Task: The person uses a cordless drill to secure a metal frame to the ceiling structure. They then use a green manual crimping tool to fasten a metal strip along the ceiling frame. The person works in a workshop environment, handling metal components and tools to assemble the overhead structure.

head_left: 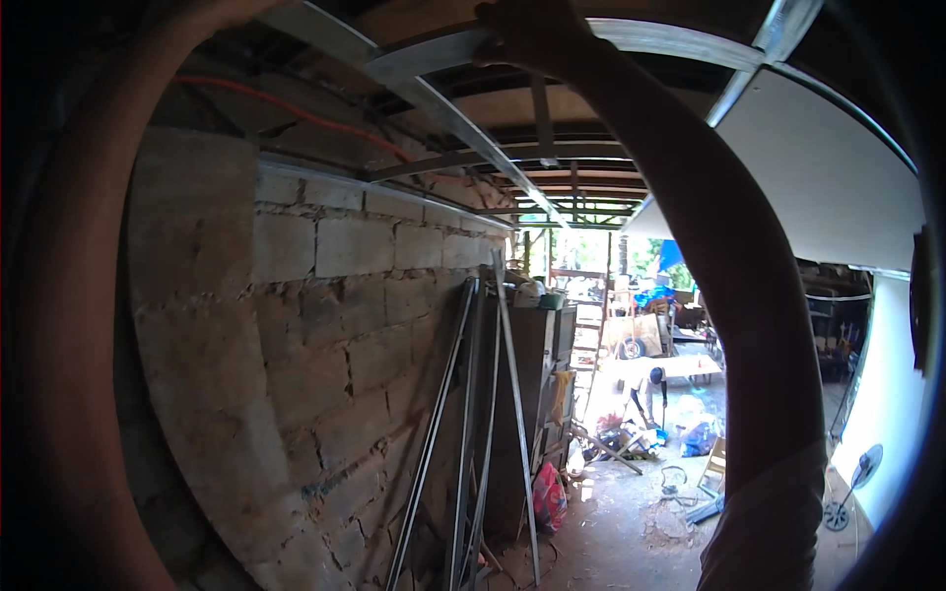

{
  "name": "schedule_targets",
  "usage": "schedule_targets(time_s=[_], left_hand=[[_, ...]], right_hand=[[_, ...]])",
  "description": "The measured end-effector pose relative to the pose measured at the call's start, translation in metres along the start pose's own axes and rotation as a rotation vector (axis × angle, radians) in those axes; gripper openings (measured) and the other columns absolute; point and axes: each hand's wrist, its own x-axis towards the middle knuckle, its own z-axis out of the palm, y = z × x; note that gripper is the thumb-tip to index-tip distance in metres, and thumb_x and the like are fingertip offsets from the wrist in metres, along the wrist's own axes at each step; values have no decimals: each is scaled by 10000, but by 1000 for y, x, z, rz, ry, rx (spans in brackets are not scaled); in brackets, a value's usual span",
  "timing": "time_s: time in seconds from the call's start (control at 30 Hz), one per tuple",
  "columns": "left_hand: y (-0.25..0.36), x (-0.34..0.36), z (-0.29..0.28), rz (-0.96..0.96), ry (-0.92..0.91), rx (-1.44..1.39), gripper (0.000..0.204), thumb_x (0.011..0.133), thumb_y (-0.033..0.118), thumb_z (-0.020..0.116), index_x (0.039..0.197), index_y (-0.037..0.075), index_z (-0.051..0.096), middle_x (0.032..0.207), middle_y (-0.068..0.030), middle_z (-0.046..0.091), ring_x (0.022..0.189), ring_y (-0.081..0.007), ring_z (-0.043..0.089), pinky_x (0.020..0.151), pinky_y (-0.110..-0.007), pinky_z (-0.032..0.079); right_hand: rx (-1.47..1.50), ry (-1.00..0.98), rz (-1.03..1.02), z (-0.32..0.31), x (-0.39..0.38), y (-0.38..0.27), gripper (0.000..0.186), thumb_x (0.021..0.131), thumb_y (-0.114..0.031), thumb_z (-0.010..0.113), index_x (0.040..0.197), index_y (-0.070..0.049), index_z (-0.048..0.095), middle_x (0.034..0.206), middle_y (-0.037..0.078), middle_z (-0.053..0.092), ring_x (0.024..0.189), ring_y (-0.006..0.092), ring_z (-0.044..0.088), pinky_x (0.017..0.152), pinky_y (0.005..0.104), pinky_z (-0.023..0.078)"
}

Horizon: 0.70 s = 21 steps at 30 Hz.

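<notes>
Overhead, my right hand (532, 39) is closed around a metal ceiling channel (680, 44). The channel crosses the ceiling frame from a long metal runner (453, 113) on the left to a joint with another metal strip (774, 49) on the right. My fingers curl over both edges of the channel. My left arm (74, 295) is raised along the left rim, and its hand lies beyond the top edge, so what it touches is hidden. Right of my right arm, a pale ceiling panel (818, 158) is fitted against the frame.
A rough block wall (345, 335) runs along the left. Several metal channels (434, 433) lean against it, beside a dark cabinet (532, 394) and a red bag (549, 497). Farther off, a person (648, 389) bends over among scattered items. A fan (867, 463) stands at right.
</notes>
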Motion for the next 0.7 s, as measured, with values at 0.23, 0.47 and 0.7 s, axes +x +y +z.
schedule_targets(time_s=[0.23,0.47,0.7], left_hand=[[19,-32,-12,73,117,-7,279,890,178,707,1077,-16,638,945,-179,664,821,-296,655,751,-427,522],[-7,-80,34,149,-144,-52,445,836,320,760,1024,-37,572,858,-167,670,802,-263,690,660,-401,543],[-35,-205,67,-81,-736,-259,491,816,406,789,1007,-5,598,718,-51,599,670,-168,596,633,-341,471]], right_hand=[[81,131,-75,-4,-1,6,462,799,-504,726,939,-65,691,843,131,701,855,309,689,746,452,519],[-6,97,-65,4,-6,10,480,802,-523,712,945,-65,688,838,134,701,825,324,690,725,451,529],[26,115,-62,2,3,3,501,792,-557,708,925,-74,693,834,128,704,815,319,692,703,440,533]])
